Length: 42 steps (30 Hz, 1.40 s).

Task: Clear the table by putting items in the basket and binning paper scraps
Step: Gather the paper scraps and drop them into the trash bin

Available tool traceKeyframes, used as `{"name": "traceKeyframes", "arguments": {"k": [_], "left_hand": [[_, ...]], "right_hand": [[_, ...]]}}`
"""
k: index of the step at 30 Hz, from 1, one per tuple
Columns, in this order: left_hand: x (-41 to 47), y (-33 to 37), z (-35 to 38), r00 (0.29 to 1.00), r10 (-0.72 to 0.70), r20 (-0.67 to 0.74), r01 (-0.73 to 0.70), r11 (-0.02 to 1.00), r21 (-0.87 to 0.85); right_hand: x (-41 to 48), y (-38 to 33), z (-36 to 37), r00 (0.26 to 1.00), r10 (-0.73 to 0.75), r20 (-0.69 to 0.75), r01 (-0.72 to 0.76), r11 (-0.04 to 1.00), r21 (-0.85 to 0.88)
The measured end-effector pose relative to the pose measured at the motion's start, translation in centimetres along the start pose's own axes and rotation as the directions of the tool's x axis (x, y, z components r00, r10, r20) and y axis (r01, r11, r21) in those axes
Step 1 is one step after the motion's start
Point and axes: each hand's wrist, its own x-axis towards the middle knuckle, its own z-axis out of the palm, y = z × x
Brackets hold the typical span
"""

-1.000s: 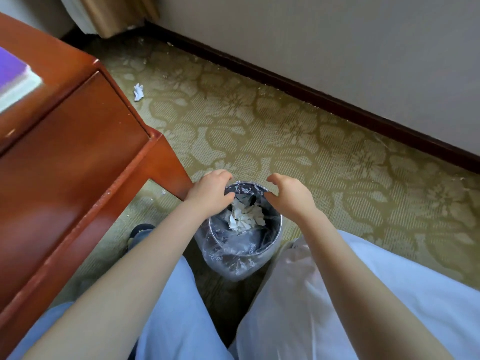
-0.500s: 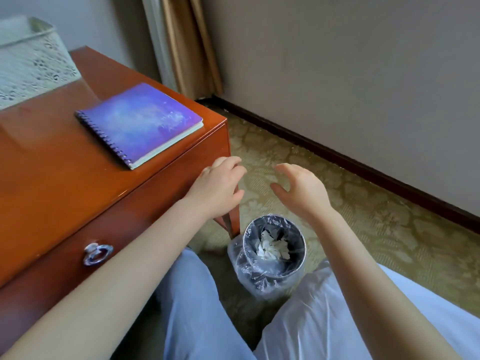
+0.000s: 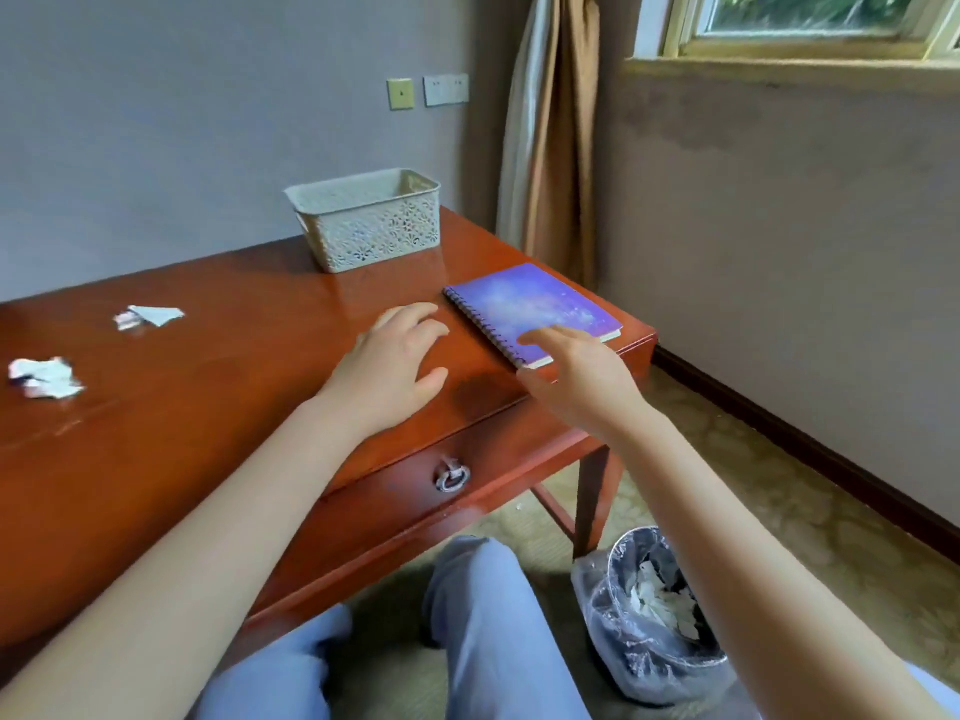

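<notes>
A purple spiral notebook (image 3: 530, 306) lies flat near the right end of the red-brown wooden table (image 3: 208, 407). My right hand (image 3: 576, 379) hovers open at the notebook's near corner, fingertips over its cover. My left hand (image 3: 392, 363) is open above the tabletop just left of the notebook, holding nothing. A white lattice basket (image 3: 366, 220) stands behind the notebook and looks empty. Two crumpled paper scraps lie at the table's left: one (image 3: 148, 317) farther back, one (image 3: 44, 376) by the left edge. The lined bin (image 3: 654, 621) with paper scraps stands on the floor at lower right.
A drawer with a metal ring pull (image 3: 452, 478) faces me under the tabletop. My knees in light blue trousers (image 3: 488, 615) sit between the table and the bin. A brown curtain (image 3: 556, 132) hangs in the corner beside a window. Patterned carpet covers the floor.
Both hands have risen from the bin's rim to the tabletop beside the notebook, and the view has swung up from the floor to the table, basket and scraps.
</notes>
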Motion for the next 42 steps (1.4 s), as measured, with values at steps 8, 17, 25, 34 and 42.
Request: {"name": "traceKeyframes", "arguments": {"k": [8,17,25,34,42], "left_hand": [[-6.9,-11.4,-4.2,0.933,-0.358,-0.044,0.359,0.932,0.039],[-12.5,-23.3,-4.5,0.732,-0.671,-0.119,0.679,0.733,0.044],[-11.4,-30.3,-3.6,0.65,-0.723,-0.231,0.751,0.658,0.052],[-8.9,-35.5,-2.7,0.68,-0.721,-0.137,0.733,0.675,0.083],[-8.9,-35.9,-2.4,0.7,-0.711,-0.068,0.714,0.699,0.046]], "right_hand": [[5.6,-11.9,6.3,0.965,-0.248,0.08,0.239,0.965,0.107],[11.8,-21.8,14.3,0.921,-0.373,0.114,0.346,0.916,0.201],[17.3,-27.4,21.8,0.934,-0.341,0.11,0.308,0.921,0.239],[23.7,-31.7,28.3,0.909,-0.416,-0.033,0.413,0.884,0.218],[27.5,-33.1,30.9,0.856,-0.434,0.281,0.393,0.899,0.193]]}}
